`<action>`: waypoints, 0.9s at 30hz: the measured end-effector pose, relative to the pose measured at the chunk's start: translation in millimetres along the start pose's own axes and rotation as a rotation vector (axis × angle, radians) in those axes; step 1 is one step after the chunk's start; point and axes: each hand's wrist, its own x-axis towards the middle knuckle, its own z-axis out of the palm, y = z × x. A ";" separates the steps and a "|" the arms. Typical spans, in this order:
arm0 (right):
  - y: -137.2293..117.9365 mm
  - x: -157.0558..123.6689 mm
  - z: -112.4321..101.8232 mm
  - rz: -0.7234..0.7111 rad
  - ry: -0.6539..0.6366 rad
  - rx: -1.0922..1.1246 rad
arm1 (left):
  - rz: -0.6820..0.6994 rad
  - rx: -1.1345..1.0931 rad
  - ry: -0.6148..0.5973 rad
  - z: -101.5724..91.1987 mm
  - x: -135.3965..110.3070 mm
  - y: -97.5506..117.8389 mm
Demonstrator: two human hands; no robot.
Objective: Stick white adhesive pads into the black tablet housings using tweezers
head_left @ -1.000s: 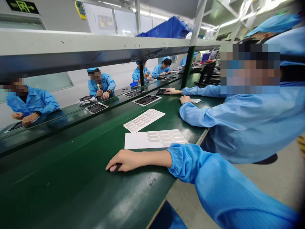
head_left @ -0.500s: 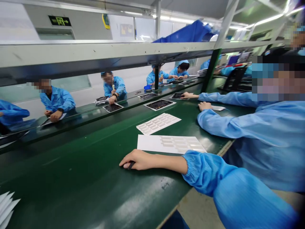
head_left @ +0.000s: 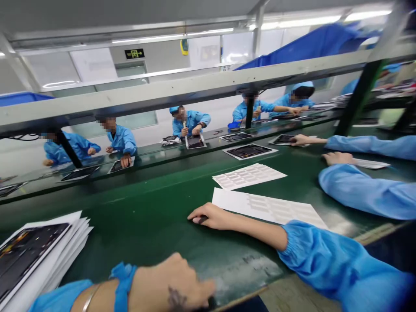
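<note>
The loose stack of white-backed sheets with dark printed panels (head_left: 39, 255) lay at the near left of the green worktop (head_left: 136, 216), its edges fanned and uneven. A careless sweep of a sleeve could have pushed it out of line or slid the top sheets off. The person's left hand (head_left: 172, 281) was the nearest to that stack, just beyond its right side, with a thin bracelet (head_left: 89, 299) at the wrist. It was blurred, its fingers loosely curved and not spread wide, and I could not tell whether they touched anything. The right hand (head_left: 208, 217) lay on the worktop with its fingers curled closed around a small dark tool (head_left: 203, 219), mostly hidden in the grip, so a slip there could have dragged its tip across the paper. That hand sat just left of a white sheet with faint rows of pale rectangles (head_left: 266, 208), whose lightly resting corners a passing forearm could have creased. A second white sheet (head_left: 248, 176) lay beyond it. Further along, a co-worker's hands (head_left: 302, 139) rested near a dark panel (head_left: 284, 139) and a white slip (head_left: 370, 163), well apart from the person's own.
</note>
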 end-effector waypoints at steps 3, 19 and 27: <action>2.9 0.6 0.9 -0.019 0.006 -0.001 | -0.029 0.007 -0.005 -16.1 6.5 -19.7; 75.6 37.9 -79.3 0.395 0.148 -0.470 | 0.163 -0.261 0.364 67.7 44.9 -66.5; 210.6 55.4 -197.8 0.944 0.269 -0.742 | 0.134 -0.245 0.352 67.7 69.0 -78.8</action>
